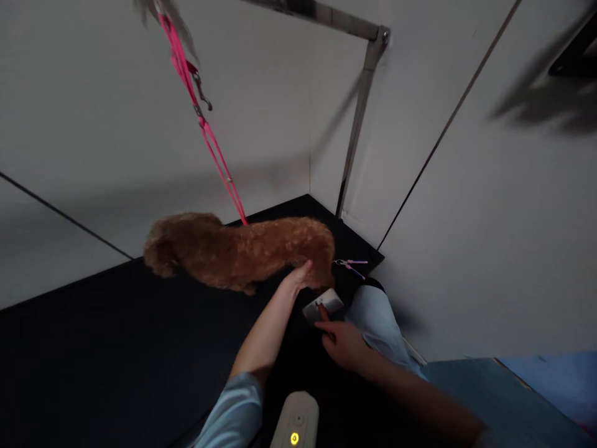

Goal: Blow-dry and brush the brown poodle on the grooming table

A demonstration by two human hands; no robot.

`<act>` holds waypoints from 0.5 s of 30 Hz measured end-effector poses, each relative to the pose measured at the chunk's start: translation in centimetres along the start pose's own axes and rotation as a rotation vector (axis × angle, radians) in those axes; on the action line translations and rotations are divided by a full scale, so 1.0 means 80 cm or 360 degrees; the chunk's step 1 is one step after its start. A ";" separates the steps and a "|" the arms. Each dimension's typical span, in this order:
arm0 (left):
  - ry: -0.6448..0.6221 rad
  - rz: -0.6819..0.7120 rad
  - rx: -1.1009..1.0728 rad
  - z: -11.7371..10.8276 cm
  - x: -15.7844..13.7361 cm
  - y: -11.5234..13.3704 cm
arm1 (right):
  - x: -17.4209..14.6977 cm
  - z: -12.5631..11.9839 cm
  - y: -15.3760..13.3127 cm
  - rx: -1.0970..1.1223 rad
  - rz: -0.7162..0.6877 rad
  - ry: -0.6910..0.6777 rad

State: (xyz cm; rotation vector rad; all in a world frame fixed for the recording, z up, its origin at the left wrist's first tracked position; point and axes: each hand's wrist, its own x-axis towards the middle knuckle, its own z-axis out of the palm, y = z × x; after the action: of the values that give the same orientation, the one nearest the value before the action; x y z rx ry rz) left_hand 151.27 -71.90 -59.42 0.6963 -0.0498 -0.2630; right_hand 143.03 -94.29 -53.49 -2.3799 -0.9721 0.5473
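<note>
Just below frame centre, the right hand (344, 343) has its grip clamped on a brush (333, 300) bearing an unreadably small mark (320, 301); the left hand (300, 276) touches the dog (242, 249), its grip impossible to tell.

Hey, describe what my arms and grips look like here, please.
Your left arm has a creased, pale blue sleeve ending near the elbow. Below it, the forearm and left grip are bare. Your right arm and right grip also look bare. No gloves, watch or cables show.
</note>
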 end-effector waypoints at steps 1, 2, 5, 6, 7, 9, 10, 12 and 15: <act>0.0021 0.0008 0.0011 0.003 0.000 0.001 | -0.001 -0.001 -0.001 -0.0019 -0.0002 0.0062; 0.0046 0.0017 0.0021 0.006 0.000 0.002 | -0.003 -0.001 -0.002 -0.0037 0.0007 0.0085; 0.0124 0.0041 0.0032 0.018 -0.003 0.003 | -0.009 -0.002 -0.007 -0.0003 0.0079 -0.0125; 0.0157 0.0050 0.0032 0.022 -0.004 0.004 | -0.011 -0.002 -0.010 0.0031 0.0100 -0.0206; 0.0194 0.0055 0.0030 0.026 -0.005 0.004 | -0.012 -0.002 -0.012 0.0049 0.0113 -0.0234; 0.0263 0.0047 0.0027 0.030 -0.006 0.004 | -0.013 -0.003 -0.016 -0.0005 0.0125 -0.0104; 0.0290 0.0039 0.0025 0.032 -0.006 0.004 | -0.012 -0.003 -0.017 -0.0073 0.0137 -0.0025; 0.0318 0.0025 0.0008 0.033 -0.006 0.004 | -0.012 -0.001 -0.017 -0.0221 0.0203 0.0017; 0.0287 -0.0023 -0.0042 0.035 -0.006 0.005 | -0.014 0.005 -0.015 -0.0286 0.0234 -0.0200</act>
State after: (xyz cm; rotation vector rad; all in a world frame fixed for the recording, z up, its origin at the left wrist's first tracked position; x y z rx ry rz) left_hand 150.53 -73.26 -57.03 0.6915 0.1301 -0.2133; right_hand 141.39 -94.25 -52.91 -2.6193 -0.9391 0.6982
